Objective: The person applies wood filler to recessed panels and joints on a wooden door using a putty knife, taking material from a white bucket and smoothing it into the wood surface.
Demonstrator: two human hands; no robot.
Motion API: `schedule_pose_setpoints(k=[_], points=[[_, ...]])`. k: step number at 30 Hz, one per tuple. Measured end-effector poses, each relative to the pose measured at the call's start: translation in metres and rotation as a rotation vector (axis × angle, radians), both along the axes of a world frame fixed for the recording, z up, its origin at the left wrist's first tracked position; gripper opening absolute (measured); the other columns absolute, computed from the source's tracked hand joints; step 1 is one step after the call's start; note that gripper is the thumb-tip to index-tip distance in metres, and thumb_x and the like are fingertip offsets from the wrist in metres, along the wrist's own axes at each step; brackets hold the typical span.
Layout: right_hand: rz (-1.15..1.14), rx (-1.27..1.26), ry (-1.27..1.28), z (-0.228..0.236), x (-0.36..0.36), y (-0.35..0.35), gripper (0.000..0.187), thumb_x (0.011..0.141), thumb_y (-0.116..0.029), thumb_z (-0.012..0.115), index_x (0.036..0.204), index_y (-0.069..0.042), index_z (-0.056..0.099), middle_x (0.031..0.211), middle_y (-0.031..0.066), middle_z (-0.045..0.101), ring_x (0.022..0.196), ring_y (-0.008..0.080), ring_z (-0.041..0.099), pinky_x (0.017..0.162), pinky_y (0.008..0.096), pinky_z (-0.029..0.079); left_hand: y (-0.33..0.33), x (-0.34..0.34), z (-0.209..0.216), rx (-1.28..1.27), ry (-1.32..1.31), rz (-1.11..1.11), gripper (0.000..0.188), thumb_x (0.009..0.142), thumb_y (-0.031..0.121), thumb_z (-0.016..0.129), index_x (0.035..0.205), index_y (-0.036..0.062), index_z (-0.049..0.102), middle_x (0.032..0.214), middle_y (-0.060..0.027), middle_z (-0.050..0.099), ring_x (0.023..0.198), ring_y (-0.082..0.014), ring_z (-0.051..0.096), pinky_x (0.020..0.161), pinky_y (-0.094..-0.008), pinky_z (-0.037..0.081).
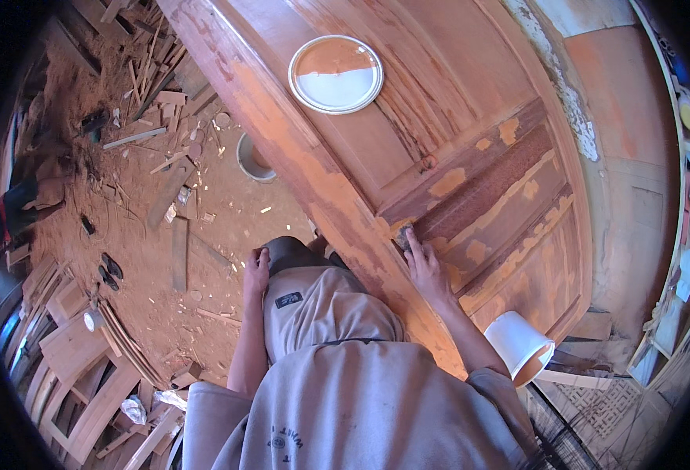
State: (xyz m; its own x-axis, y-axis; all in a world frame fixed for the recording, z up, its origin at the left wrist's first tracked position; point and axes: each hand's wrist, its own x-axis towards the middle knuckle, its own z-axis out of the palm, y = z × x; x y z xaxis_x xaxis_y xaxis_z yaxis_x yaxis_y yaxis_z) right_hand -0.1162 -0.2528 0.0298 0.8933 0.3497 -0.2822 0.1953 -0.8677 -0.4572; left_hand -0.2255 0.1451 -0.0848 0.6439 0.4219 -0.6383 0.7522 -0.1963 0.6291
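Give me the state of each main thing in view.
Wooden door: patchily smeared orange
White lid: partly smeared orange, on the door
White tub: open, orange-brown inside
Dark sandals: unworn, side by side
Right hand: holding small dark piece against door
Left hand: loosely curled

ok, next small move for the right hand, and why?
I'd probably rub the small dark pad in the right hand a short way across the door, toward the nearby orange patch. The pad appears to be on the wood already, and that patch lies just beside the hand. The left hand is off the door.
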Motion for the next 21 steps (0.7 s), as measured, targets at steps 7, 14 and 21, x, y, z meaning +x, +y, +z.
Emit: schedule_pose_setpoints(k=[7,14,21], points=[[-0.008,0.066,0.001,0.014,-0.002,-0.032,0.057,0.098,-0.016,0.058,0.151,-0.019,0.038,0.101,0.0236,0.058,0.082,0.0431,0.064,0.068,0.0488,0.055,0.006,-0.002,-0.011,0.035,0.020,0.002,0.047,0.100,0.040,0.052,0.117,-0.0028,0.063,0.097,-0.0170,0.069,0.093,-0.0255,0.066,0.085,-0.0374,0.050],[0.289,-0.103,0.134,0.065,0.052,0.006,0.052,0.097,-0.025,0.060,0.147,-0.028,0.045,0.099,0.0167,0.061,0.082,0.0374,0.068,0.067,0.0489,0.056,-0.006,0.006,0.005,0.007,0.055,0.003,0.047,0.100,0.039,0.051,0.119,-0.0017,0.063,0.099,-0.0191,0.069,0.097,-0.0273,0.067,0.087,-0.0385,0.050],[0.384,-0.431,0.123,0.076,0.086,-0.024,0.048,0.099,-0.032,0.055,0.146,-0.026,0.045,0.093,0.0186,0.059,0.077,0.0402,0.068,0.066,0.0512,0.057,-0.008,0.008,0.014,0.022,0.013,0.002,0.045,0.100,0.037,0.051,0.119,-0.0023,0.063,0.103,-0.0195,0.069,0.097,-0.0277,0.067,0.088,-0.0386,0.051]])
